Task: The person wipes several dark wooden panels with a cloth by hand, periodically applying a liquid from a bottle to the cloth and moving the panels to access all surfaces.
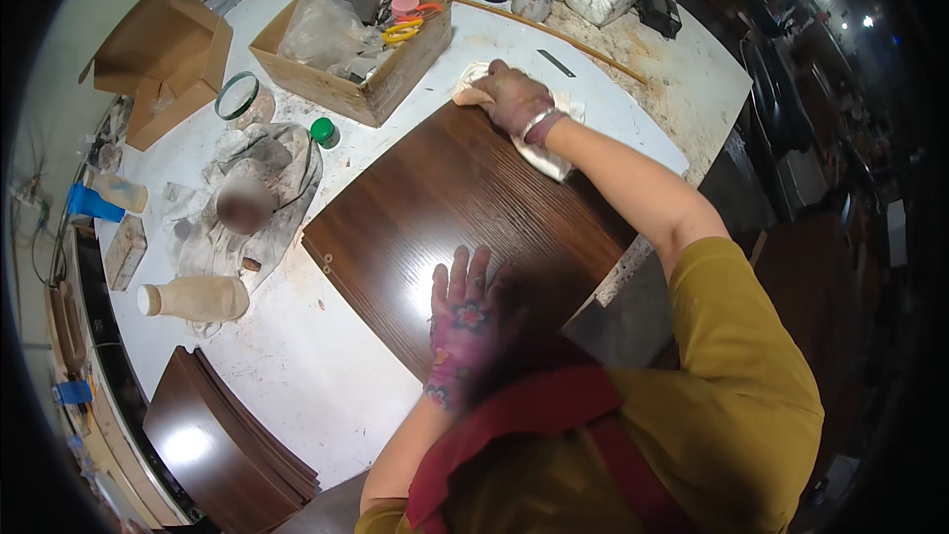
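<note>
A dark brown wood-grain panel [425, 208] lies flat on the white table in front of me. Near its front edge my left hand [463, 321], in a pink flowered half-finger glove, rests with fingers stretched out on the glossy surface. At the panel's far corner my right hand [516, 104], also gloved, has its fingers bent over a white cloth [544, 160]. Part of that cloth trails toward me beneath my wrist. Two tiny ring-shaped bits [327, 263] sit by the panel's left edge.
Left of the panel are a stained rag [297, 153] with a cup [245, 206], a green-capped jar [323, 132] and a plastic bottle [203, 299]. Stacked brown panels [213, 430] stand at lower left. Beyond are a cardboard box of tools [381, 99], an open carton [183, 64] and a rod [554, 35].
</note>
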{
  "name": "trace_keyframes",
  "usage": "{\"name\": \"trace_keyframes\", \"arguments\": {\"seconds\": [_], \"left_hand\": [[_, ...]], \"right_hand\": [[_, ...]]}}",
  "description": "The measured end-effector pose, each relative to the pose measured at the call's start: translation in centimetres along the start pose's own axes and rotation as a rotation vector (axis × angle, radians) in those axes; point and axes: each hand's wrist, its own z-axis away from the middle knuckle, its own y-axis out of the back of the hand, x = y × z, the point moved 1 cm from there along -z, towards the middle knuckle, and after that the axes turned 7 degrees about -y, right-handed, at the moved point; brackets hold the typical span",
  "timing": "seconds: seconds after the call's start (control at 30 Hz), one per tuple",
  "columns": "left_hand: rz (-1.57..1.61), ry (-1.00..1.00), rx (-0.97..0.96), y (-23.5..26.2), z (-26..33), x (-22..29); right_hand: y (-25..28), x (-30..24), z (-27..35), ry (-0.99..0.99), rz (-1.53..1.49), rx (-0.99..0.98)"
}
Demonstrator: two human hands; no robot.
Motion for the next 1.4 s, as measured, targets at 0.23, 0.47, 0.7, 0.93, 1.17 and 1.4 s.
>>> {"name": "trace_keyframes", "arguments": {"seconds": [0.23,0.47,0.7,0.93,1.17,1.4], "left_hand": [[0.001,-0.015,-0.024,0.0,0.8,-0.1],[-0.002,-0.072,-0.061,-0.2,0.1,-0.2],[0.063,-0.129,-0.009,1.1,0.5,0.5],[0.162,-0.215,-0.043,-0.6,2.3,0.4],[0.038,-0.130,0.013,-3.3,5.6,4.1],[0.007,-0.049,0.074,-4.9,6.2,4.7]], "right_hand": [[-0.4,-6.1,8.6,0.233,-0.147,-0.396],[-6.4,-2.6,7.5,0.513,-0.118,0.076],[-2.3,-1.5,3.3,-0.303,-0.358,-0.284],[-4.7,-14.7,16.0,0.790,-0.226,-0.336],[-4.5,-18.9,10.6,0.628,-0.096,-0.655],[-7.3,-18.2,14.9,1.139,-0.103,-0.652]]}}
